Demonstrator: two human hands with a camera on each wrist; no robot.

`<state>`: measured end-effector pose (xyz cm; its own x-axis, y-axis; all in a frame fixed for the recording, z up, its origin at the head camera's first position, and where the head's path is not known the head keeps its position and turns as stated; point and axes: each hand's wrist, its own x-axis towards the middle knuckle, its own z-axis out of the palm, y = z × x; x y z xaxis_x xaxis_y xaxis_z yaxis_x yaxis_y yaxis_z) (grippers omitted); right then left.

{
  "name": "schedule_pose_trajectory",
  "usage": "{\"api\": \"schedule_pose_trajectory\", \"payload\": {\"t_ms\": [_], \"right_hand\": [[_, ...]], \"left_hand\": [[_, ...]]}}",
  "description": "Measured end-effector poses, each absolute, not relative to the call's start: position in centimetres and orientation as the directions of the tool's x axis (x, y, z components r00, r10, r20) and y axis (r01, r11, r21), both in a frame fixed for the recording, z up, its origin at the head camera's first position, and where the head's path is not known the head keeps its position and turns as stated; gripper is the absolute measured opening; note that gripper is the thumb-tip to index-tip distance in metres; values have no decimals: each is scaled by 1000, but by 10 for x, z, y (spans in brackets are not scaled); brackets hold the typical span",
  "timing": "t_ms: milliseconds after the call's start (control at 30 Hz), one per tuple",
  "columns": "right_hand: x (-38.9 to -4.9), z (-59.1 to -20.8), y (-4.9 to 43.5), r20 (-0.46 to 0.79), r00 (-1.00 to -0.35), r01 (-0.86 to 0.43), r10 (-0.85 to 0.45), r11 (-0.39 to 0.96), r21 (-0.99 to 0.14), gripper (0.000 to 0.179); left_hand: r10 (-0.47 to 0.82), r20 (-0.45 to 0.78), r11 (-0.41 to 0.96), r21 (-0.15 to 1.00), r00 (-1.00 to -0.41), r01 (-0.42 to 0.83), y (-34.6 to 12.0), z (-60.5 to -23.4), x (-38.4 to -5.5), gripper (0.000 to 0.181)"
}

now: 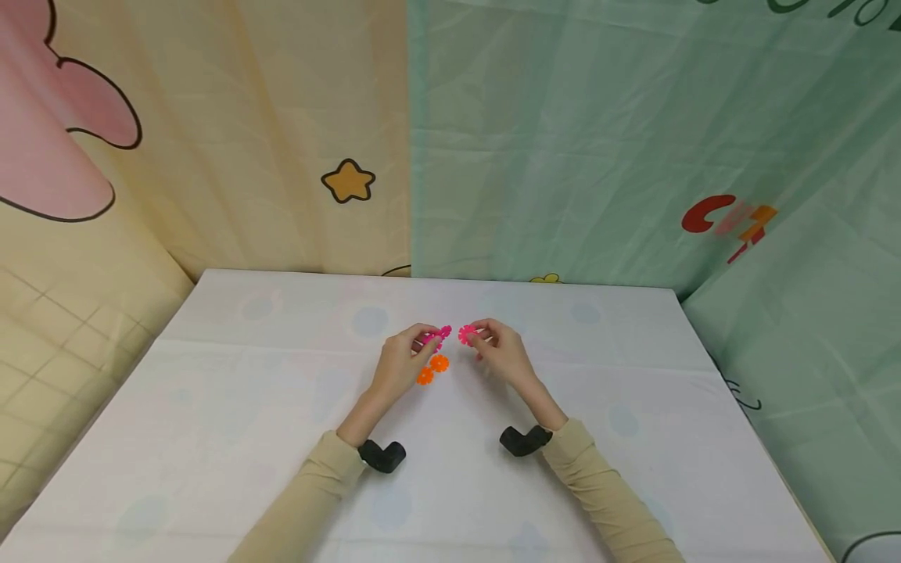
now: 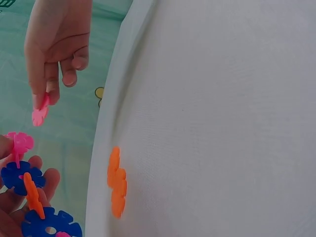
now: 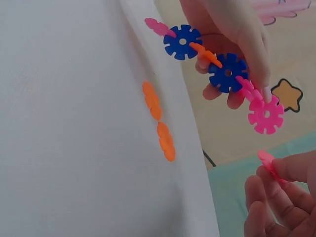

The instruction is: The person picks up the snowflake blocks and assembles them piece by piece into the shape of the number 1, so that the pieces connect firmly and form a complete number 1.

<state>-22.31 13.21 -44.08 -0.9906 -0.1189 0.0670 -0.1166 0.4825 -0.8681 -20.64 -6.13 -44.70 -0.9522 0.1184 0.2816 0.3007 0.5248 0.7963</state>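
My left hand (image 1: 396,367) pinches the end of a chain of notched plastic snowflake discs. In the right wrist view this chain (image 3: 218,79) runs through pink, blue, orange and blue pieces to two pink ones, slotted edge to edge, and its upper part hangs beside the palm. Thumb and fingertips of my right hand (image 1: 508,358) pinch a single pink snowflake disc (image 3: 267,159), held a short gap from the chain's pink end disc (image 3: 256,120). Just below the left hand, two orange snowflake discs (image 1: 439,363) lie on the table, close together.
A white cloth with faint pastel spots covers the table (image 1: 232,422). Printed curtains (image 1: 535,156) hang behind its far edge and along the sides. Each wrist bears a black camera mount (image 1: 382,456).
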Motion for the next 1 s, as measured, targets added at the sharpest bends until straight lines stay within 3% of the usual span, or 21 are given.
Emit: {"api": "schedule_pose_trajectory", "payload": {"t_ms": [400, 733, 1000], "right_hand": [[-225, -429, 127, 203, -975, -221, -88, 390, -894, 31], [-223, -425, 123, 229, -971, -239, -69, 343, -908, 28], [-223, -424, 120, 177, -982, -191, -74, 357, -914, 25]], "left_hand": [[87, 292, 481, 825, -952, 297, -56, -447, -207, 22], [137, 315, 467, 816, -939, 342, -53, -448, -206, 21], [161, 311, 467, 812, -937, 350, -53, -451, -208, 19]]}}
